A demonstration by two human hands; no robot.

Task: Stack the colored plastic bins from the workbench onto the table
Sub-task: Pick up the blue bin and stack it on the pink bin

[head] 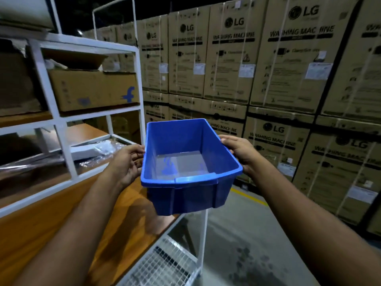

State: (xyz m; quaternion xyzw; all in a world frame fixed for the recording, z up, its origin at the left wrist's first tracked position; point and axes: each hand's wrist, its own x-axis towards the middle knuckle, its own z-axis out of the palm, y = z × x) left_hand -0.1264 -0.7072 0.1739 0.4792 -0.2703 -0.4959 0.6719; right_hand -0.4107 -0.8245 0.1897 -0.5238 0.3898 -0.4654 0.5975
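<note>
Both forearms reach in from the bottom edge. Left hand (128,162) grips the left long rim of the blue rectangular plastic bin (189,162), fingers curled over the edge; right hand (239,150) grips the right rim the same way. Bin's held in the air, empty, open side up, tilted slightly, over the end of the wooden workbench top (61,219). White metal shelf frame (61,120) with a brown cardboard box (92,89) to my left, stacked LG washing-machine cartons (288,69) ahead.
</note>
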